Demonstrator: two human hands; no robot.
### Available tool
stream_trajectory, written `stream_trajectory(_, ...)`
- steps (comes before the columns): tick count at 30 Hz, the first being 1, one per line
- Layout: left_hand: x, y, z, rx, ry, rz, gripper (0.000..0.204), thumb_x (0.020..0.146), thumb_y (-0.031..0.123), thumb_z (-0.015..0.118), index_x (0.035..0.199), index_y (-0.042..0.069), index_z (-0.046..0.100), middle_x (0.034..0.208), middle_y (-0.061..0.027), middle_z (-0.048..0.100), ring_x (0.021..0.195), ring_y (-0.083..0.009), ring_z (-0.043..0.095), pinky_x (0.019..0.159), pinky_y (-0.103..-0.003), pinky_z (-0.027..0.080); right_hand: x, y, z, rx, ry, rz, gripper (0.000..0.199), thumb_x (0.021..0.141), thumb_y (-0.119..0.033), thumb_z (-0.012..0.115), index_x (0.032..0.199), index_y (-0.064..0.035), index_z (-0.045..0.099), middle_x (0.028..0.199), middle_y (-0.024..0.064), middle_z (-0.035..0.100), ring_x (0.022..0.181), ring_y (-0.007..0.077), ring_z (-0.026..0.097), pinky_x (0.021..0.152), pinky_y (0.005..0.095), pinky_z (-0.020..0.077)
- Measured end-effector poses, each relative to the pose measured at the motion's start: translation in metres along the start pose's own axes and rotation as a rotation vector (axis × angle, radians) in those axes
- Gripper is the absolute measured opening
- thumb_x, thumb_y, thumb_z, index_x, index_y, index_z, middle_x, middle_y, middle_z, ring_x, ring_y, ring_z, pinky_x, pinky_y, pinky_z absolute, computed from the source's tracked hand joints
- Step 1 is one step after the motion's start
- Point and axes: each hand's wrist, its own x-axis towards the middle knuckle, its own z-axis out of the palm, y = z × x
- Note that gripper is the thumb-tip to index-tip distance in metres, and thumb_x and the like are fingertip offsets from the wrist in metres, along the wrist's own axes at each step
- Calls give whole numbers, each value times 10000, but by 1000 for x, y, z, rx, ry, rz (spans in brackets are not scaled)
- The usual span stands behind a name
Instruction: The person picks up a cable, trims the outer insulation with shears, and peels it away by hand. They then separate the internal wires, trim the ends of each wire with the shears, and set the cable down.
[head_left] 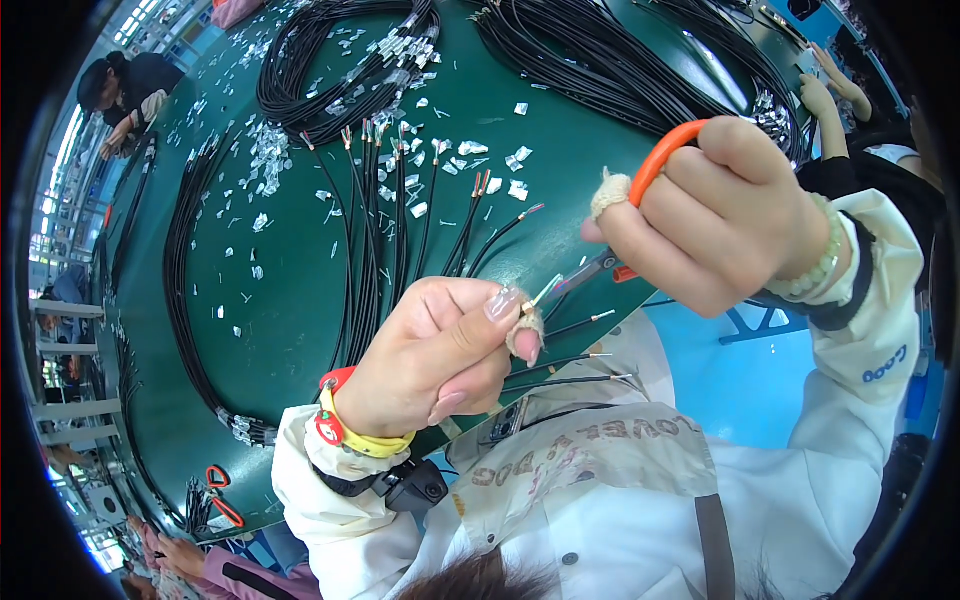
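While the left hand [430,350] pinches thumb and forefinger together around thin, pale wire ends [545,291] near the centre of the frame, the right hand [715,225] clamps its fingers on orange-handled metal scissors [660,155]. Their tips reach the wires; whether the blades are closed, I can't tell. Loose black cables [365,240] with bared ends fan out behind the left hand, crowding the green tabletop [290,340], and shiny clear plastic scraps [270,155] litter its upper part. I count at least three big black bundles: one coiled [285,95] at the top, one sweeping [600,75] across the upper right, one curving [180,250] down the left. One more orange-handled pair [228,512] lies lower left, making two.
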Motion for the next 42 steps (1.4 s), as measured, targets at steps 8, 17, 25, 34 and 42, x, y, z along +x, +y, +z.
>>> stream_trajectory(8,13,3,20,510,152,-60,226,881,126,466,809,-62,569,456,6,476,348,-53,395,339,-174,275,-27,0,6,132,-10,148,245,676,-253,670,770,-57,557,624,-3,496,535,121,434,567,266,315)
stream_trajectory(17,31,-14,26,1430,431,662,71,744,-37,570,804,-39,608,616,-48,571,489,-88,496,428,-228,361,-42,-1,6,1422,-81,959,341,686,-192,716,892,-36,495,802,84,607,646,146,539,613,222,363)
stream_trajectory(25,30,-10,33,1396,525,640,51,764,29,578,778,-20,584,545,-74,475,446,-103,460,421,-248,354,-7,-12,1,1411,82,845,282,665,-6,699,764,-43,438,820,73,615,645,87,528,553,202,365)
stream_trajectory(34,2,12,29,819,550,624,90,808,35,544,837,-41,581,641,-47,561,535,-84,533,490,-208,402,17,-33,29,1363,26,1226,284,687,56,653,791,-45,408,774,108,619,703,119,571,622,228,435)
stream_trajectory(42,9,13,23,1064,486,737,140,836,55,527,926,-44,569,714,-45,588,584,-63,541,524,-188,430,34,-18,10,1703,523,1244,347,684,57,645,838,-75,363,766,119,612,749,142,588,710,272,481)
